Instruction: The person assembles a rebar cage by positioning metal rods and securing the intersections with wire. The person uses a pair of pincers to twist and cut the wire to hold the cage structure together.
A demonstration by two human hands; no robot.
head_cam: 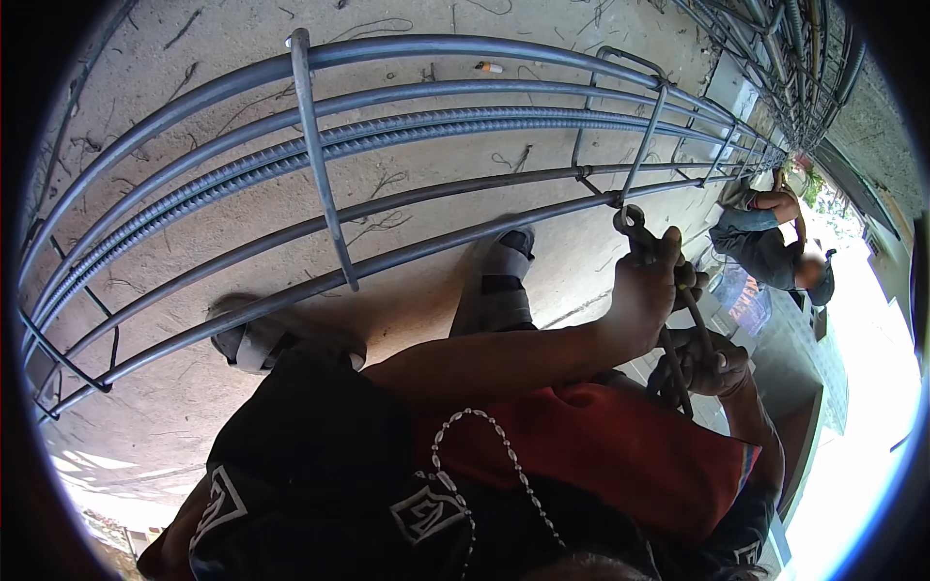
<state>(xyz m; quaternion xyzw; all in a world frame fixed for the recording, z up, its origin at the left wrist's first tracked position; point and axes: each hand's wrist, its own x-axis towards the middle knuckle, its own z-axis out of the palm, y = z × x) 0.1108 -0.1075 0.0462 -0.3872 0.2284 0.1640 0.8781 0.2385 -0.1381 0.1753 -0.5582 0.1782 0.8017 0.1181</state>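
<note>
A pair of steel pincers (634,226) is held in both my hands. My left hand (647,279) closes around it just behind the jaws, its thumb pointing up. Lower down, my right hand (701,369) grips the two long handles. The jaws are at a joint (616,200) where a stirrup meets the near lower bar of a rebar cage (472,226); whether they bite on wire there is too small to tell. Smooth bars and a pair of ribbed bars (436,122) run along the cage. A bent stirrup (314,145) crosses it further left.
Both my sandalled feet (505,272) stand beside the cage on the concrete floor (429,290). Loose bits of wire (381,221) and a small orange-and-white object (489,67) lie there. Another person (755,240) crouches at the cage's far end. More rebar (795,65) is bundled at upper right.
</note>
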